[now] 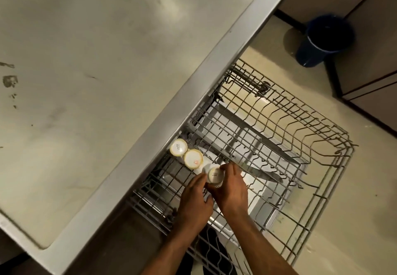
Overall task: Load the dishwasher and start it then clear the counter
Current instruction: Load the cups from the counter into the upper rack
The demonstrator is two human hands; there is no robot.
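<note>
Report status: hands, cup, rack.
Both hands, left hand and right hand, grip upturned white ceramic cup. Two cups already in grey wire rack. Nothing blocking.

Both forearms run out of view at the bottom edge, and the fingers of the left hand [194, 199] and right hand [231, 189] cover the lower side of the white cup [214, 177], its printed lettering too small to read. The counter [107, 60] is cut off at the top and left edges. The rack [279, 146] slides partly out of sight under the counter's front edge.
</note>
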